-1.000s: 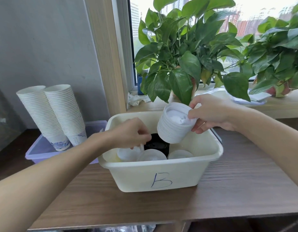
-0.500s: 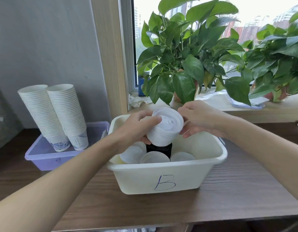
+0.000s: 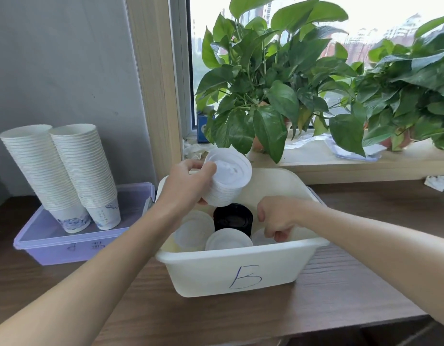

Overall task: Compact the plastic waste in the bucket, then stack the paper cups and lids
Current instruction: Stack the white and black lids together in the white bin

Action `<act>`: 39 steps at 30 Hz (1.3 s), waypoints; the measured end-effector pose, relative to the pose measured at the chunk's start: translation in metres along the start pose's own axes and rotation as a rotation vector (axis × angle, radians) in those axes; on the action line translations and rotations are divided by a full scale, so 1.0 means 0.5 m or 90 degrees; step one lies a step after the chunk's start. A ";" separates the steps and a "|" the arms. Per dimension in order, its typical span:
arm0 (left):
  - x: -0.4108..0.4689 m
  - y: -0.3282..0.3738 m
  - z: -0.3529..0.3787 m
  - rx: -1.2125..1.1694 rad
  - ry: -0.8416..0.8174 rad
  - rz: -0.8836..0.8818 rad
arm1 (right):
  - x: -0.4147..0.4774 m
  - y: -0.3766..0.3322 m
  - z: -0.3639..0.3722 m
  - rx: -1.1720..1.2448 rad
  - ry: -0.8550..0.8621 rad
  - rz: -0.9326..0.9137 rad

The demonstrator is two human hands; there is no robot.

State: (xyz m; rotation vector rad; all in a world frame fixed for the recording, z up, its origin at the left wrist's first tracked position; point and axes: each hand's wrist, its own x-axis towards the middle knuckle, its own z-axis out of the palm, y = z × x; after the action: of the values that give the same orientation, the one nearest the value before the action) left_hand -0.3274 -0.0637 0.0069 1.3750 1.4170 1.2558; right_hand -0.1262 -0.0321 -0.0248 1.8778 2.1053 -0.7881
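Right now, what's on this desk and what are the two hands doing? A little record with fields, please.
Left hand: grips a stack of white lids above the tub
Right hand: fingers curled, low inside the tub; grip unclear
Tub: cream, marked B, on the wooden table
In tub: black lid stack, loose white lids
Paper cups: two tall stacks on the purple box, left of the tub
Windowsill: potted plants

A grey wall [image 3: 61,58] meets a daylit window [image 3: 315,18] above a wooden table [image 3: 241,313].
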 end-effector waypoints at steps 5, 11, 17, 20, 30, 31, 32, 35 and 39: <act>0.005 -0.001 0.001 -0.006 -0.001 -0.009 | 0.016 0.003 0.011 -0.144 0.019 -0.006; 0.004 -0.003 0.000 0.004 0.007 -0.013 | 0.006 -0.001 -0.017 -0.187 0.099 -0.054; 0.007 -0.004 0.004 0.001 0.029 -0.013 | -0.067 -0.011 -0.119 -0.223 0.268 -0.084; 0.005 -0.003 0.006 0.003 0.049 0.007 | -0.098 -0.009 -0.165 -0.152 0.348 -0.077; -0.006 -0.005 0.011 0.099 0.032 0.061 | -0.148 -0.041 -0.196 0.273 0.493 -0.204; -0.006 -0.006 0.011 0.109 0.027 0.063 | -0.150 -0.051 -0.189 0.306 0.497 -0.214; -0.006 -0.007 0.012 0.110 0.024 0.060 | -0.149 -0.062 -0.182 0.334 0.502 -0.224; -0.008 0.001 0.012 0.076 0.016 0.035 | -0.133 -0.086 -0.156 0.383 0.506 -0.238; -0.012 0.013 0.013 -0.021 -0.009 -0.034 | -0.107 -0.104 -0.125 0.409 0.531 -0.251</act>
State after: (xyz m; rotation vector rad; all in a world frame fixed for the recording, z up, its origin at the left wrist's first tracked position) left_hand -0.3190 -0.0692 0.0115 1.3128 1.4088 1.2268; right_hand -0.1558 -0.0478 0.0665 2.4472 3.0772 -0.9530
